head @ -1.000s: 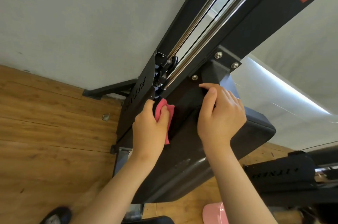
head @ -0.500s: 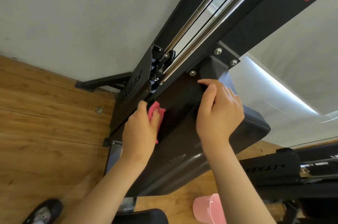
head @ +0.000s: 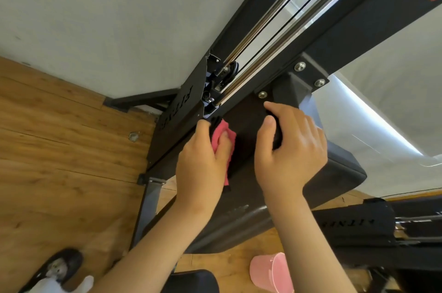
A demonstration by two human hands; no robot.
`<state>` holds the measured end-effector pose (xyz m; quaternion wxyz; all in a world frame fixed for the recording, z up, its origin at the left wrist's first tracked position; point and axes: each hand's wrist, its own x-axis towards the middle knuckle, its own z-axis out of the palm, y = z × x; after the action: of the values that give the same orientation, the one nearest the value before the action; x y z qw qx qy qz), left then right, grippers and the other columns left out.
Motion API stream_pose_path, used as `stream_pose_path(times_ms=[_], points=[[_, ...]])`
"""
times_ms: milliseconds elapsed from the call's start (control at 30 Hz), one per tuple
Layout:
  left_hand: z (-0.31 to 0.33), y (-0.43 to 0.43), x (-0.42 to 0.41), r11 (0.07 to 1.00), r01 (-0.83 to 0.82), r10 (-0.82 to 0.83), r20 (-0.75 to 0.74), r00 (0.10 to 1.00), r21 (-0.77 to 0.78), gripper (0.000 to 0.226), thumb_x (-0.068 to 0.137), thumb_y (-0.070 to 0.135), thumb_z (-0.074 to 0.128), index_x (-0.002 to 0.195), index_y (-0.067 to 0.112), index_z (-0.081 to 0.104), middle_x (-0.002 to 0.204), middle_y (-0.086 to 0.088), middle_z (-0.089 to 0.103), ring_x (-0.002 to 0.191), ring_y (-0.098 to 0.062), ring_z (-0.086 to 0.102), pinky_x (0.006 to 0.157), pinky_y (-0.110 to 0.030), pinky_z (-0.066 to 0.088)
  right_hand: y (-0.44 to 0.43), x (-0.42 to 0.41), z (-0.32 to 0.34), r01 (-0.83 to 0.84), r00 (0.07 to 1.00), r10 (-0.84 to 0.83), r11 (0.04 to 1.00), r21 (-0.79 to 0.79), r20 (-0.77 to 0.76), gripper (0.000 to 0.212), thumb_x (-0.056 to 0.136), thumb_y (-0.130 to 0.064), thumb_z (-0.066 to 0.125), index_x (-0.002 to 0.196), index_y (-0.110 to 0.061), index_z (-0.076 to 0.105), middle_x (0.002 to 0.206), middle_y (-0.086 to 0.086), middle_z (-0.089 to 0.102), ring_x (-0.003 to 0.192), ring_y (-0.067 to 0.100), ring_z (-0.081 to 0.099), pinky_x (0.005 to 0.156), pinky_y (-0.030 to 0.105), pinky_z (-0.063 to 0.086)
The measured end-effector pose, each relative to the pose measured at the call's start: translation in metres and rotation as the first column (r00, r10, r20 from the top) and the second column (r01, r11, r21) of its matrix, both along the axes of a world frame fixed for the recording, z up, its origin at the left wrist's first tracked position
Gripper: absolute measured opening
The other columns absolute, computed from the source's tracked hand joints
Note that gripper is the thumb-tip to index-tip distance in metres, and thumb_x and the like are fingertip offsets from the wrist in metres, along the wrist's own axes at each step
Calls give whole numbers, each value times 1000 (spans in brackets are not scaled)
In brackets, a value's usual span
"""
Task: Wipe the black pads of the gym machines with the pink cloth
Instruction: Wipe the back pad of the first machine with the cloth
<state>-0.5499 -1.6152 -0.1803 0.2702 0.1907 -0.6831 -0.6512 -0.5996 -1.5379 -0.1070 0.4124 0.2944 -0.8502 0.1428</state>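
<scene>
- Step in hand: wiping is under way at the upper end of the black pad (head: pixel 342 173), where it meets the machine frame (head: pixel 358 29).
- Left hand (head: pixel 203 163): fingers curled over the pink cloth (head: pixel 223 134), bunching it and pressing it flat against the pad's face just below the pad's top corner. A strip of cloth trails down the pad from under the palm.
- Right hand (head: pixel 291 149): thumb and fingers wrapped round a dark edge at the pad's upper right. This is probably the pad's own rim, though the shadow there makes it hard to rule out a bracket. The grip appears to steady the pad.
- Judgement on progress: only the top corner is being covered. The long lower run of the pad and its rounded side appear yet to be wiped.
- Next move calls for: drawing the cloth down the pad's length with even pressure, keeping it clear of the pulley and the chrome guide rods (head: pixel 275 36) above the pad.
- Materials: the pad is smooth, matt upholstery with rounded, cushioned edges. The cloth is soft, napped and crumpled. The frame is flat painted steel fixed with bright bolts (head: pixel 262 94) just above the pad.
- Surroundings: a glossy pink bucket (head: pixel 272 273) stands below the pad on the wooden plank floor (head: pixel 59 149).
</scene>
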Motion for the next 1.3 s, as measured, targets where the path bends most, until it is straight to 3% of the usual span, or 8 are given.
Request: stream_pose_path(times_ms=[133,367,467,533,633,833,1033,1300], points=[[-23,4,8,1000,-10,11,66,998,-29,32,92,43,38,96,15,52,70,4,55,56,-6,53,48,-20,37,0,0,-2,-10,1000,10,1000,-17,-26,34,94,-25,41,94,-17,74,87,-4,71,80,11,63,72,28,41],[-68,4,26,997,49,-61,256,965,54,58,79,64,24,100,18,52,75,3,60,57,-4,59,43,-19,46,0,-2,-4,-12,999,11,999,-34,-41,34,95,-24,41,94,-18,74,87,-5,71,80,8,62,73,23,36],[-53,3,25,994,12,-32,190,981,105,32,92,49,35,97,23,52,74,2,60,57,-6,59,48,-28,51,0,-1,-6,-11,999,9,999,-37,-52,34,95,-24,40,94,-18,74,87,-5,71,80,8,61,73,23,36],[-25,3,20,993,-11,5,55,998,114,24,94,43,38,92,23,52,67,3,56,52,-6,55,45,-23,46,-1,-2,-6,-14,998,11,999,-45,-58,34,94,-24,41,93,-19,74,87,-6,71,80,8,62,73,23,36],[0,7,10,998,-50,50,-29,998,-27,25,94,42,38,90,20,51,63,4,53,50,-7,51,43,-21,39,-2,-2,-5,0,998,-2,999,-37,-55,33,93,-23,42,93,-19,74,87,-6,70,79,9,61,72,24,35],[-26,10,14,997,-65,68,109,992,-28,27,91,45,36,88,21,48,66,6,52,54,-5,50,47,-19,34,-3,-1,-5,1,999,-4,998,-57,-51,32,93,-23,42,93,-19,74,87,-6,70,81,9,62,71,26,38],[-67,10,24,999,-14,22,252,967,-33,36,89,50,32,95,18,50,72,5,55,58,-9,57,47,-28,48,-5,0,-5,14,999,-16,998,-64,-39,32,92,-22,42,92,-20,74,87,-6,70,81,9,61,71,28,39],[-120,6,37,982,138,-52,510,859,-132,40,96,43,37,112,9,51,71,2,59,49,-4,54,38,-14,32,-4,0,-4,4,1000,-6,997,-75,-23,32,93,-23,42,93,-20,74,86,-5,69,79,9,60,71,27,38]])
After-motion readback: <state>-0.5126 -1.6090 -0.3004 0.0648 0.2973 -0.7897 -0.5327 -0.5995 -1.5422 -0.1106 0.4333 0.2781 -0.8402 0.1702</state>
